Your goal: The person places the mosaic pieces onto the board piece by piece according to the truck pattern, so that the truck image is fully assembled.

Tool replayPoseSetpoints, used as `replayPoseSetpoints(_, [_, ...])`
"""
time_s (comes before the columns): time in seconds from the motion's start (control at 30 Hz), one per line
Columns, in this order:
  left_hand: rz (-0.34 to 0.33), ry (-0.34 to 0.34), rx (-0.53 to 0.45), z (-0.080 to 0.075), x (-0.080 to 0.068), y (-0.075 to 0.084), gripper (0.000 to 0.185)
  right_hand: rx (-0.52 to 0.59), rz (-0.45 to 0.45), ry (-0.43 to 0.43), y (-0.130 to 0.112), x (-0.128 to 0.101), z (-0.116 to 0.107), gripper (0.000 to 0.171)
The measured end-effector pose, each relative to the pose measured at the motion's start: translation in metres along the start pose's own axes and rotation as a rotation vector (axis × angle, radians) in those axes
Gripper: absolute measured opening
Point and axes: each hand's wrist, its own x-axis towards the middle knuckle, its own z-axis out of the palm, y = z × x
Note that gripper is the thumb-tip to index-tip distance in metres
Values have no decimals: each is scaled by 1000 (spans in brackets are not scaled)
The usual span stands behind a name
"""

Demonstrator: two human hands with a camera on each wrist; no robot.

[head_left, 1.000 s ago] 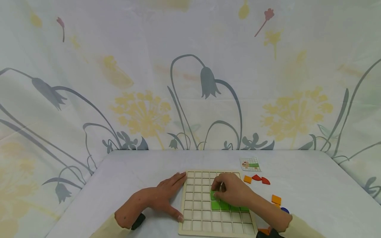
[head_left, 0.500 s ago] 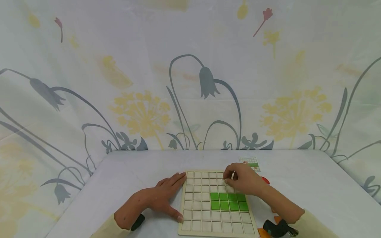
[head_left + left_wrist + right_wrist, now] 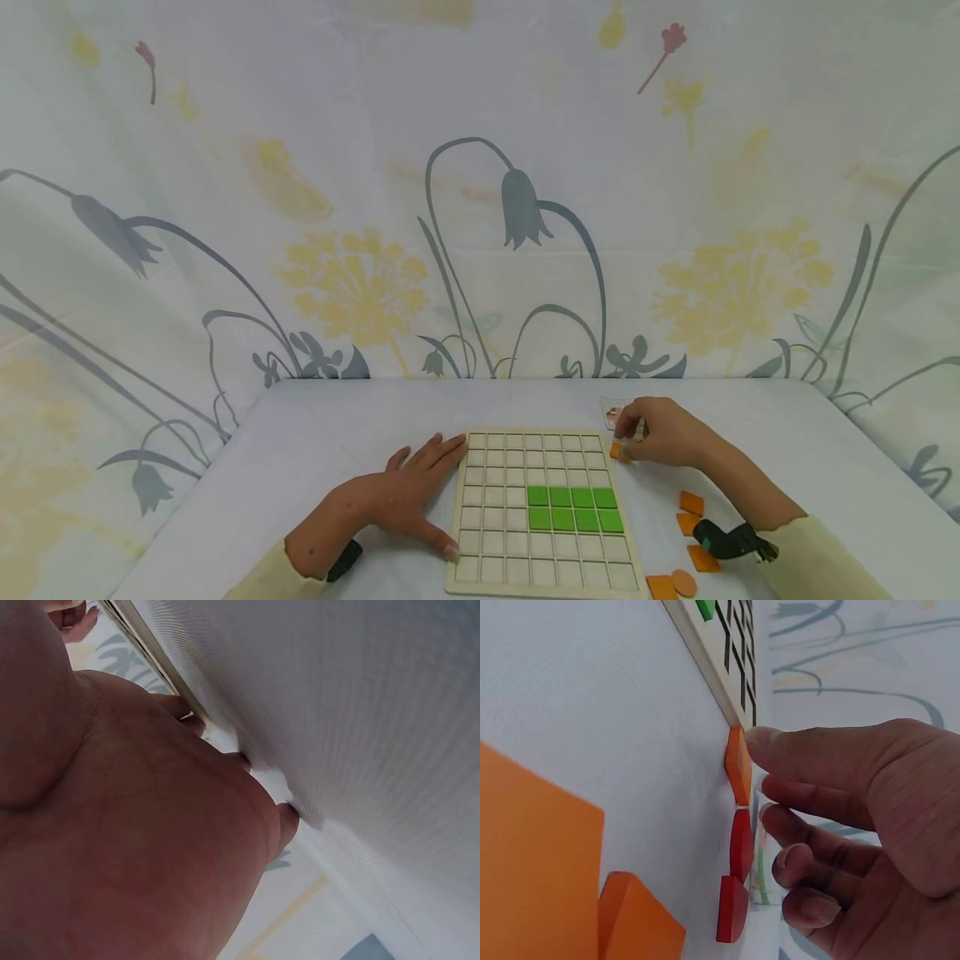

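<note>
Right hand: now off the grid board (image 3: 495, 495), where it hovered over the upper right cells 0.5 s ago; the hand (image 3: 660, 433) is at the table beyond the right edge, wrist bent, thumb and index finger close together.
Orange tile: the near 1 (image 3: 618, 452) lies just beside the board's upper right edge, at the thumb tip; I cannot tell whether it is pinched.
Red pieces: 2 (image 3: 740, 844) lie in line past that tile, hidden behind the hand in the head view.
Picture card: its right part is covered by the right hand; the left part (image 3: 611, 413) shows.
Green tiles: 8 (image 3: 583, 498), in 2 rows of 4, unchanged since 0.5 s ago.
Left hand: spread wide (image 3: 408, 500), fingertips and thumb at the board's left edge, as before.
Other orange pieces: 4 tiles (image 3: 692, 502) and 1 disc (image 3: 684, 582) near the right forearm; the wrist camera cuts some off.
</note>
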Motion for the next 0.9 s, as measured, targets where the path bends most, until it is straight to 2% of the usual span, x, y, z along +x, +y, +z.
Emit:
replayPoseSetpoints(0.3, [-1,8,-1,-1,-1,1,128,3,-32,-21,7,1,5,23])
replayPoseSetpoints(0.47, [-2,3,-8,0,-1,0,128,35,-49,-3,3,4,6,18])
replayPoseSetpoints(0.73, [-6,4,-1,0,-2,0,129,158,7,47,-18,8,7,13])
replayPoseSetpoints(0.9, [-3,5,7,1,-1,-1,129,244,-12,62,-41,9,18,11])
